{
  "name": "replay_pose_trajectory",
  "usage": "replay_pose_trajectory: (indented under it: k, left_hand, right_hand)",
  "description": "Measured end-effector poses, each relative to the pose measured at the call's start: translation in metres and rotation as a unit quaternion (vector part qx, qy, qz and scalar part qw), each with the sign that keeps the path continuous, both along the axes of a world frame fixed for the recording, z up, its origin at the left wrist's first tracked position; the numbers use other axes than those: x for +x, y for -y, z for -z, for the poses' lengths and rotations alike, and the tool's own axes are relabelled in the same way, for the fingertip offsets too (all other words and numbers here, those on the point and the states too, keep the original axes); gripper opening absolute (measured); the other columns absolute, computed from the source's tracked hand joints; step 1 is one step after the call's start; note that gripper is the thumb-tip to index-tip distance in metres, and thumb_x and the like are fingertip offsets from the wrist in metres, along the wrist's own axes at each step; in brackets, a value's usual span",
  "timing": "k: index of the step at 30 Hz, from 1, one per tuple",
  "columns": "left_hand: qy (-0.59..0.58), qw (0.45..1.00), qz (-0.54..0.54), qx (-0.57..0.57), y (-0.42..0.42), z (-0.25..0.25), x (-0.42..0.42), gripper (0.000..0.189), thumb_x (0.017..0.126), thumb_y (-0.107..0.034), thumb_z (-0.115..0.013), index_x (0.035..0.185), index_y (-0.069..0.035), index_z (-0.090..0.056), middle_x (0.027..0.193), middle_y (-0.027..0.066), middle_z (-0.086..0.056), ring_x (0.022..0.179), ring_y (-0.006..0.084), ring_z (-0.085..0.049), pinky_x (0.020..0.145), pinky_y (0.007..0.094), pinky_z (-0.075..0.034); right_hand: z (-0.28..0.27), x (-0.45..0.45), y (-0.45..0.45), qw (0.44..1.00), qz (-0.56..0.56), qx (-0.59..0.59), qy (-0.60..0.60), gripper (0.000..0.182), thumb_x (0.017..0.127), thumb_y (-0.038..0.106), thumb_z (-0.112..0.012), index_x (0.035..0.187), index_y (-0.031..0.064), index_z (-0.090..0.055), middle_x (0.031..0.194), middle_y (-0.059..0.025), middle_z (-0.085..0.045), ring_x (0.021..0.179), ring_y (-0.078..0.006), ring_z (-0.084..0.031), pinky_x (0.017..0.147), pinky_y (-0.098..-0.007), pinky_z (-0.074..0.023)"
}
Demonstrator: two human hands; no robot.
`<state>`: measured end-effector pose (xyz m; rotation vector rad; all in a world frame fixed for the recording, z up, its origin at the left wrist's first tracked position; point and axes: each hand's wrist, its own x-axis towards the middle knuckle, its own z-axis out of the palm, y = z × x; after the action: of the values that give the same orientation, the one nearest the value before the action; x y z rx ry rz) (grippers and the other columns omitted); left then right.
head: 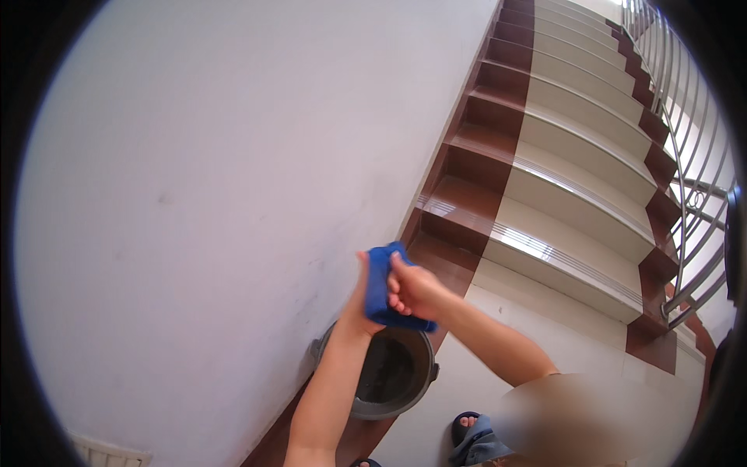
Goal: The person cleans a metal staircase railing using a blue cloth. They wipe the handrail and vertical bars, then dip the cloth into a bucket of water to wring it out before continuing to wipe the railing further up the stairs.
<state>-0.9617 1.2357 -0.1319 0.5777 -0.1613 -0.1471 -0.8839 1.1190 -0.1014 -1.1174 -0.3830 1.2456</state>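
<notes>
A folded blue cloth [379, 286] is between my two hands, above a dark bucket [402, 403] that stands on the floor against the wall. My left hand [363, 312] supports the cloth from its left side and underneath; most of its fingers are hidden behind the cloth. My right hand [411, 286] grips the cloth from the right, thumb on top and fingers curled. Inside the bucket the surface looks dark and wet.
Tiled stairs [560, 239] rise beyond my hands towards the upper right, with a metal railing [680, 257] along their right side. A white wall [204, 204] fills the left. My sandaled foot [465, 421] is on the floor right of the bucket.
</notes>
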Motion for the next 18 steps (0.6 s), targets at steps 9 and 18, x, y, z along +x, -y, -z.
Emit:
replay_pose_trajectory:
  k: [9,18]
  left_hand:
    - [-0.205,0.818,-0.473,0.254,0.005,0.006,0.011,0.045,0.093,-0.044,-0.042,0.081,-0.004,-0.057,0.072,0.0018,-0.057,0.06,0.0112,-0.054,0.053,0.0266,-0.046]
    - [-0.12,0.826,-0.456,0.307,0.056,-0.011,0.026,0.049,0.095,-0.037,-0.039,0.121,0.004,-0.044,0.117,0.0187,-0.052,0.11,0.024,-0.049,0.094,0.032,-0.036]
  right_hand:
    - [0.011,-0.032,-0.052,0.97,0.238,-0.017,0.044,0.043,0.092,0.041,-0.045,0.066,0.0085,-0.054,0.06,0.0032,-0.049,0.052,-0.0063,-0.044,0.049,-0.0231,-0.0356]
    - [0.06,0.013,-0.064,0.94,0.307,0.125,0.077,0.025,0.088,0.028,-0.055,0.091,0.0044,-0.06,0.081,-0.0035,-0.059,0.073,-0.0104,-0.051,0.065,-0.027,-0.0443]
